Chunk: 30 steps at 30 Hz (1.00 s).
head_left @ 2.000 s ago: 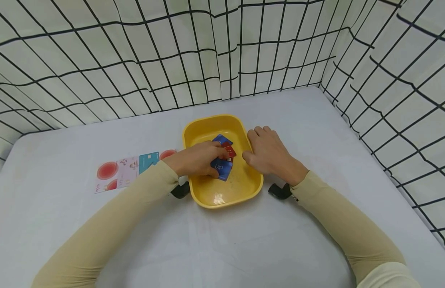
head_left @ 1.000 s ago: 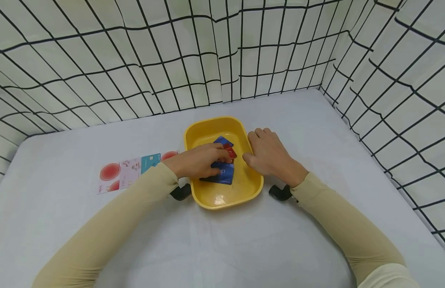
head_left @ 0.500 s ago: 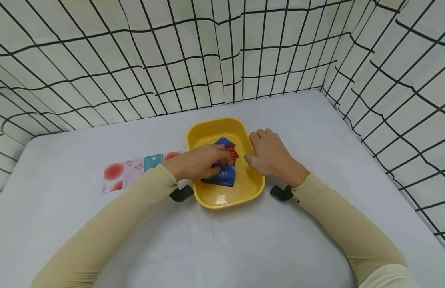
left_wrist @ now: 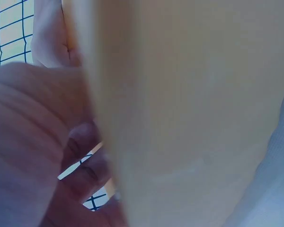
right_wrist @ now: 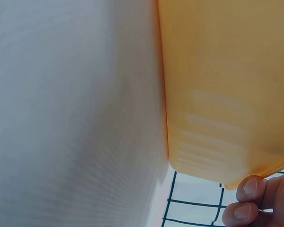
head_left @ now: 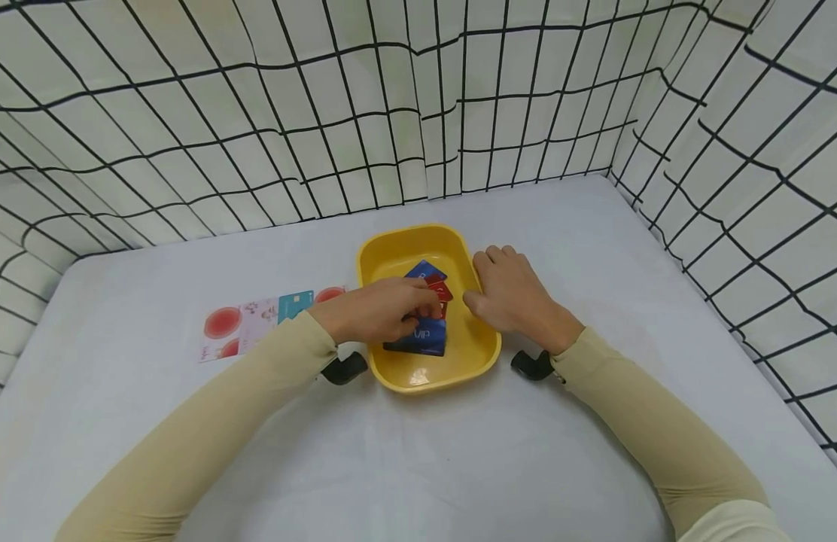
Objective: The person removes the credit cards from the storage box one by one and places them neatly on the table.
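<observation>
In the head view a yellow plastic tray (head_left: pixel 476 361) stands on the white table with several cards in it. My left hand (head_left: pixel 385 309) is over the tray with fingers bent down at the cards; whether it pinches one is hidden. A blue VIP card (head_left: pixel 421 339) lies just below its fingertips. Red cards (head_left: pixel 443 290) and another blue card (head_left: pixel 425 269) lie beyond them. My right hand (head_left: pixel 509 293) grips the tray's right rim, fingers over the far part, thumb inside. In the right wrist view two fingertips (right_wrist: pixel 250 186) touch the tray's edge.
Left of the tray lies a row of pink-and-red printed cards (head_left: pixel 245 327) with a teal card (head_left: pixel 295 305), partly behind the left arm. Dark wrist cameras (head_left: pixel 346 369) hang under both wrists. A black wire grid (head_left: pixel 324 128) over white cloth borders the table's back and right.
Two seconds ago my left hand held the blue VIP card at a tilt; now the card lies flatter in the tray, nearer the front. The right hand keeps its hold on the rim.
</observation>
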Motion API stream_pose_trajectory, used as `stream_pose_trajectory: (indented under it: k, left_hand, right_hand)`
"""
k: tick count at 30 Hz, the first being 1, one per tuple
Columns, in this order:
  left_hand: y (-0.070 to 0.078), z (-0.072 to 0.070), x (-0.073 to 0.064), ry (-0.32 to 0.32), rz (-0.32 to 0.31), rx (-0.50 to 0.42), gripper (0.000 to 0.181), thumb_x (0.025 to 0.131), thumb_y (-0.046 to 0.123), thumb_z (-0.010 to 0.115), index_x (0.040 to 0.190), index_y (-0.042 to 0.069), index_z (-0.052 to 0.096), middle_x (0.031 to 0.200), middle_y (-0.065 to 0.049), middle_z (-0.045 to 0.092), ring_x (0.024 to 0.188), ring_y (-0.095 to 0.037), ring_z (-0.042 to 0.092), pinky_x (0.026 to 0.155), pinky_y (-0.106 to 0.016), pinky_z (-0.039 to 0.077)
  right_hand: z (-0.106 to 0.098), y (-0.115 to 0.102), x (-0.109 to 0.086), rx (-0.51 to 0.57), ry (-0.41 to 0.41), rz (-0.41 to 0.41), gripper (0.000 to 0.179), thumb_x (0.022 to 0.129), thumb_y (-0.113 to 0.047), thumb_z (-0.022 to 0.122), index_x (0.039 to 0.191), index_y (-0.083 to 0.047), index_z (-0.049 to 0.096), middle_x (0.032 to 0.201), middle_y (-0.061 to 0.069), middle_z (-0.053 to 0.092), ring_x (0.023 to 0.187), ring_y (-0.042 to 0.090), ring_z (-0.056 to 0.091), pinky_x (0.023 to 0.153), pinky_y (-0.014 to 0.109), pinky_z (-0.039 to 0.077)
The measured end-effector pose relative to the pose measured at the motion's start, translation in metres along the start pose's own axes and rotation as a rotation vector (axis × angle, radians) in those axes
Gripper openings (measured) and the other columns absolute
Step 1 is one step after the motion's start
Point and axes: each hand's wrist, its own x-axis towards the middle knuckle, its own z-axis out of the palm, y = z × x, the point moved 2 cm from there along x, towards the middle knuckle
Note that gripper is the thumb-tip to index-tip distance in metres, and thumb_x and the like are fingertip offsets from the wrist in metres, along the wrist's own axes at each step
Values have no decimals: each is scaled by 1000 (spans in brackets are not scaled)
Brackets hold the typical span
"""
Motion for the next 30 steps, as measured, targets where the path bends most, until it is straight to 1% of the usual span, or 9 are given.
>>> stream_pose_trajectory:
  k: [4,11,20,25,30]
  left_hand:
    - [3,-1,-2,0,10,-1,26,96,2,64,119,13,69,115,-3,69,105,-18,61,100,-32,57]
    - [9,-2,-6,1,32,4,23,96,1,64,115,13,68,110,-1,69,103,-17,61,97,-30,57]
    - [17,-4,-11,1,24,-13,23,96,-1,61,114,14,65,109,-2,66,104,-17,59,95,-29,56]
    - [20,-5,-15,9,23,-16,22,98,0,59,115,14,65,112,-2,67,105,-17,60,97,-30,56]
    - [22,-6,-19,24,22,-6,22,101,4,57,120,12,65,118,-3,68,109,-18,61,104,-34,56]
  right_hand:
    - [-1,-1,0,0,0,2,36,88,-31,48,107,-2,58,92,11,53,90,30,46,80,39,37]
    - [-1,-1,-1,-6,4,3,35,89,-31,49,107,-2,58,94,12,54,92,31,47,82,40,38]
    - [-1,-2,-1,-1,-7,14,45,89,-31,49,118,1,59,101,14,57,96,32,48,86,42,40]
    - [-1,-4,-1,5,-12,20,47,89,-32,49,121,2,59,103,14,58,98,32,48,88,44,41]
    - [-2,-5,-2,1,-7,10,44,90,-31,49,118,1,59,100,13,57,96,32,48,85,42,40]
